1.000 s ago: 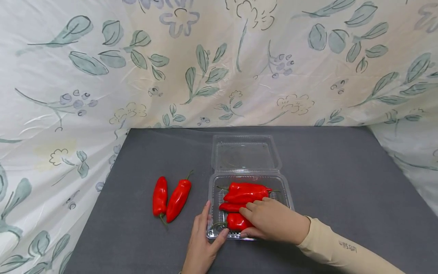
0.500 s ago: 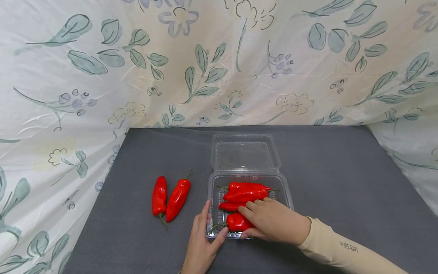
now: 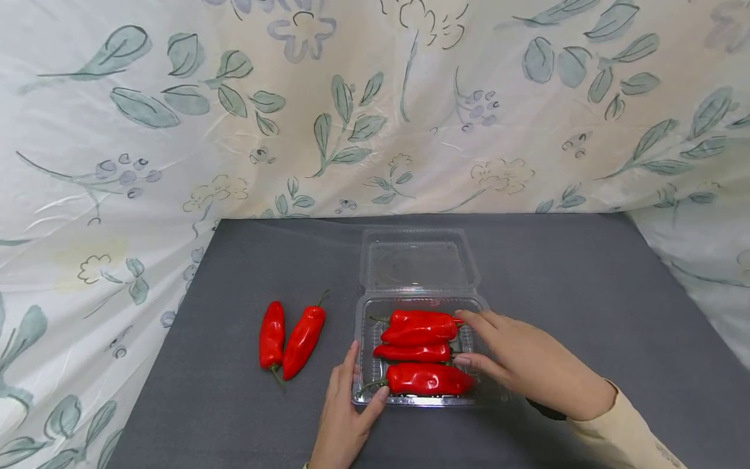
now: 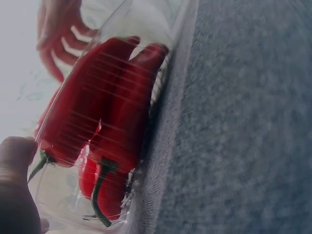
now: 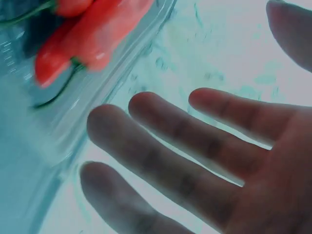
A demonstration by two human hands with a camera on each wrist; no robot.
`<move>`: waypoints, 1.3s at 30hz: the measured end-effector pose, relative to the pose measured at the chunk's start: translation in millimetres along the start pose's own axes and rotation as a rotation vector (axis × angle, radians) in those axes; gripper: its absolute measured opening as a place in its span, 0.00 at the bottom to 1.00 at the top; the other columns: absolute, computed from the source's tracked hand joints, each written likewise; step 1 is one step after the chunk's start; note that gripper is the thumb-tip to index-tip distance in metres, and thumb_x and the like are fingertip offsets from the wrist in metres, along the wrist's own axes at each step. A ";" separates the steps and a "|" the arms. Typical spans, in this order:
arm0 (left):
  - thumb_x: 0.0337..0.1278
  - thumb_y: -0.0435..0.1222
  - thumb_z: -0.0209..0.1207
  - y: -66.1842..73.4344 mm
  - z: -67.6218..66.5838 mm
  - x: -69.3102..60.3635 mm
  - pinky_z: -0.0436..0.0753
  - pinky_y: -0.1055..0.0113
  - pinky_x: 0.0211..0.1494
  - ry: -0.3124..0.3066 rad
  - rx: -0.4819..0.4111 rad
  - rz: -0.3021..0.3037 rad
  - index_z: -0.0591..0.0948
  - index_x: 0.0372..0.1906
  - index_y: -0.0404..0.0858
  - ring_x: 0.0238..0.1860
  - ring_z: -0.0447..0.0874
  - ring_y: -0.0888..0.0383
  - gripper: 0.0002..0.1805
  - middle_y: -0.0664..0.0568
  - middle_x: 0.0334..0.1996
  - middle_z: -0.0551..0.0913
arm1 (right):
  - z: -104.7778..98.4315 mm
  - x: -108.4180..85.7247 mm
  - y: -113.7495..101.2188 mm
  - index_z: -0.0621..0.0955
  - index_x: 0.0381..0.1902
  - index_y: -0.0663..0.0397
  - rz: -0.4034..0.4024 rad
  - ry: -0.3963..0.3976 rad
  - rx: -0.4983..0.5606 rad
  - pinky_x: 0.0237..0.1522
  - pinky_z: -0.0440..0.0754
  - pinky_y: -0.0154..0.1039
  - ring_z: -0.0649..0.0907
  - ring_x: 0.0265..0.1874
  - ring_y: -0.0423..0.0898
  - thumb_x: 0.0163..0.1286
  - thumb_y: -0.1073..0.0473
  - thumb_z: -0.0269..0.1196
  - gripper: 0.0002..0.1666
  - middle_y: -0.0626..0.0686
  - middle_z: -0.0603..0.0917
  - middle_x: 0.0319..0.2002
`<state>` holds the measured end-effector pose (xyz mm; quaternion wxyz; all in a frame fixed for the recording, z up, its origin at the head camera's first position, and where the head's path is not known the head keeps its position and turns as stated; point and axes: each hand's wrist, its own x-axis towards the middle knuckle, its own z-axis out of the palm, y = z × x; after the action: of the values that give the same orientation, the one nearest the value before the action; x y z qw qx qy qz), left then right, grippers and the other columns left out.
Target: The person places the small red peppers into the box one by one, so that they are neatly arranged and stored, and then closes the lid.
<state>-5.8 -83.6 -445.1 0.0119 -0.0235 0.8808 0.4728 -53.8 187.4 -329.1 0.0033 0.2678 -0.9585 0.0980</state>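
Note:
A clear hinged plastic container (image 3: pixel 410 401) lies with its lid folded back and several red peppers inside. The front pepper (image 3: pixel 430 380) lies lengthwise along the near wall, stem to the left. Behind it are a slimmer pepper (image 3: pixel 413 353) and others (image 3: pixel 418 333) at the back. My left hand (image 3: pixel 346 410) touches the container's front left corner, fingers straight along the side and thumb at the front rim. My right hand (image 3: pixel 527 358) hovers at the container's right side, fingers extended and spread, holding nothing; the right wrist view shows its fingers (image 5: pixel 165 161) apart from the peppers.
Two more red peppers, one upright (image 3: pixel 272 335) and one slanted (image 3: pixel 304 342), lie on the dark grey table (image 3: pixel 562 273) left of the container. The transparent lid (image 3: pixel 416 260) lies flat behind. A floral cloth (image 3: pixel 375 130) hangs at the back and sides.
My right hand has let go of the front pepper and moved right and up, its fingers spreading. The front pepper now shows its full length. My left hand has stayed at the corner.

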 end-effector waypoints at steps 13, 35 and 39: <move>0.55 0.65 0.53 15.4 6.1 11.8 0.70 0.71 0.30 -0.010 0.234 0.054 0.52 0.76 0.52 0.41 0.66 0.61 0.47 0.51 0.47 0.72 | 7.0 -33.4 35.3 0.71 0.63 0.52 0.231 0.064 0.123 0.40 0.80 0.48 0.82 0.41 0.45 0.66 0.35 0.58 0.37 0.52 0.79 0.52; 0.59 0.63 0.51 36.8 14.4 63.2 0.74 0.65 0.33 -0.045 0.357 0.204 0.56 0.75 0.46 0.38 0.72 0.55 0.45 0.44 0.46 0.74 | 61.6 -11.5 57.0 0.46 0.74 0.66 0.346 0.153 0.347 0.58 0.64 0.67 0.57 0.66 0.67 0.59 0.40 0.66 0.61 0.69 0.50 0.70; 0.59 0.64 0.50 36.7 16.4 61.5 0.74 0.65 0.33 -0.057 0.353 0.214 0.55 0.75 0.46 0.38 0.72 0.55 0.45 0.43 0.46 0.75 | 69.0 -9.0 59.0 0.42 0.75 0.65 0.353 0.129 0.378 0.59 0.63 0.66 0.53 0.68 0.68 0.58 0.40 0.67 0.65 0.68 0.44 0.72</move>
<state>-69.2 -51.6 -426.3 -0.0096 0.0858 0.9467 0.3103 -73.2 228.3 -408.4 -0.0026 0.0854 -0.9529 0.2911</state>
